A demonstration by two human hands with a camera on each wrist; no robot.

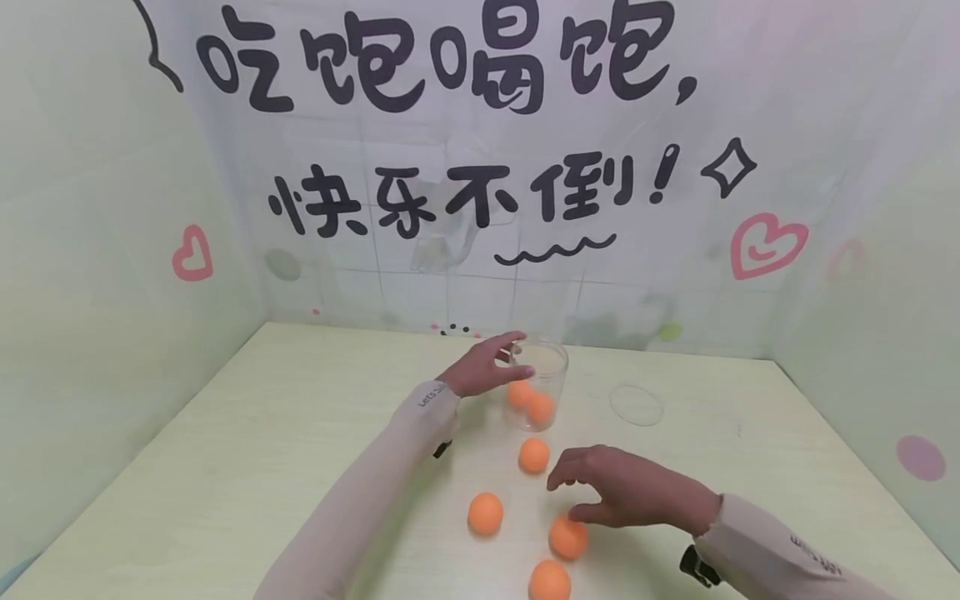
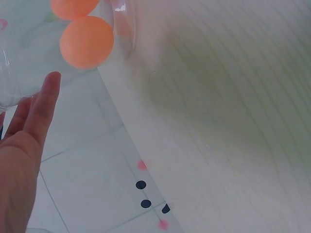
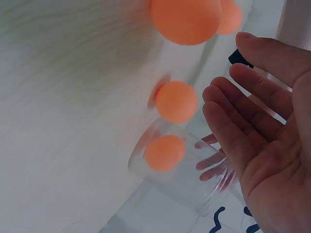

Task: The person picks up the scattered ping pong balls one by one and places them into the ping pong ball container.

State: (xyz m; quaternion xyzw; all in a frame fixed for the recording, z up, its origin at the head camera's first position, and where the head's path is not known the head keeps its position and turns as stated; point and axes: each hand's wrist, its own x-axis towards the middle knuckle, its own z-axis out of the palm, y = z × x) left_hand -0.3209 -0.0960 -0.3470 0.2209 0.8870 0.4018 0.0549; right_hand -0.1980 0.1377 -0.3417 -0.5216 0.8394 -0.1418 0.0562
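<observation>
**Six orange balls, one clear jar, one lid**

You are working over a pale table (image 1: pixel 247 467) with both hands. Your left hand (image 1: pixel 480 369) is resting against the clear jar (image 1: pixel 542 392) from its 9 o'clock side, fingers reaching along the rim and loosely spread — whether they are truly clamping the glass, you cannot tell from these views. Inside the jar two orange balls are lying side by side: one (image 1: pixel 519 393) at the left, one (image 1: pixel 540 408) just beside it.

Your right hand (image 1: pixel 630 492) is hovering palm down at the jar's 5 o'clock, fingers relaxed and apart, pinching nothing. Its thumb is just above a ball (image 1: pixel 567 537).

Four balls are lying loose on the table — the nearest ball (image 1: pixel 533 455) just outside the jar at 6 o'clock, another ball (image 1: pixel 485 512) at 7 o'clock, the one under your thumb, and a last ball (image 1: pixel 549 581) at the bottom edge.

A clear round lid (image 1: pixel 636 405) is lying flat at the jar's 3 o'clock, apart from it.
</observation>
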